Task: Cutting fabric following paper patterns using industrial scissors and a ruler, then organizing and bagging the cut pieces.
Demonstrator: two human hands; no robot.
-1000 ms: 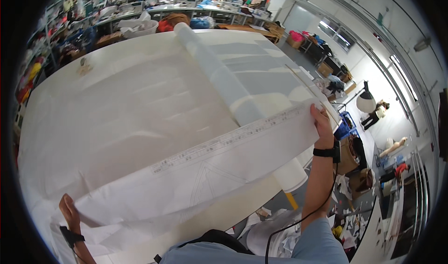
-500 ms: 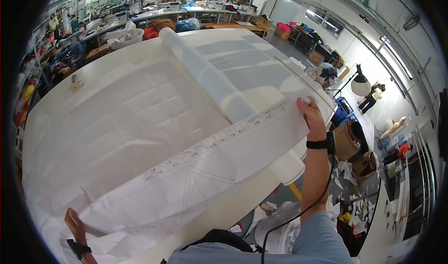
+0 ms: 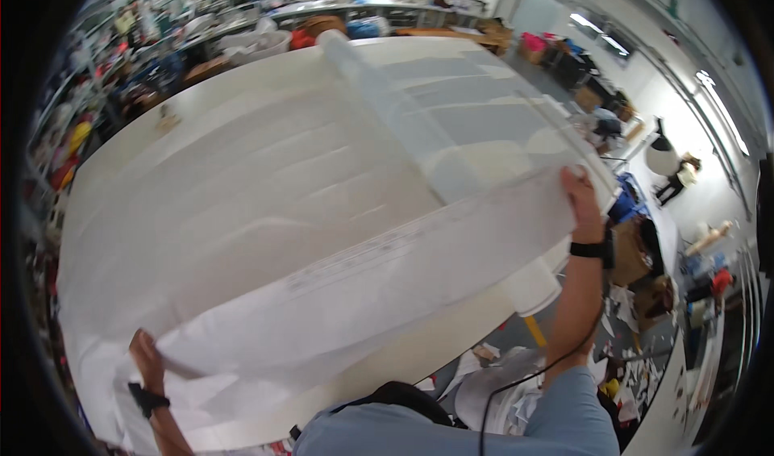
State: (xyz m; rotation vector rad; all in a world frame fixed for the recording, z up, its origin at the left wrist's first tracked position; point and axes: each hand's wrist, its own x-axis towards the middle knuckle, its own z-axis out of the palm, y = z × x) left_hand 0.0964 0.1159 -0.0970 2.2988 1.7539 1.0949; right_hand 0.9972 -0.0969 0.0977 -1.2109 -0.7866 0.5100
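- One white sheet (image 3: 403, 283), head view, slants across the table (image 3: 234, 81) between the left hand (image 3: 147, 359) and right hand (image 3: 584, 202); its printing has blurred since half a second ago, suggesting motion, the hold seemingly kept.
- Right thumb and fingers pinch its right end.
- Left fingertips meet its left edge; whether pinching, I cannot tell.

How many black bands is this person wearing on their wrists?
2: the left band behind the left hand, and the right band behind the right hand, which grips the white sheet. Both wrists show.
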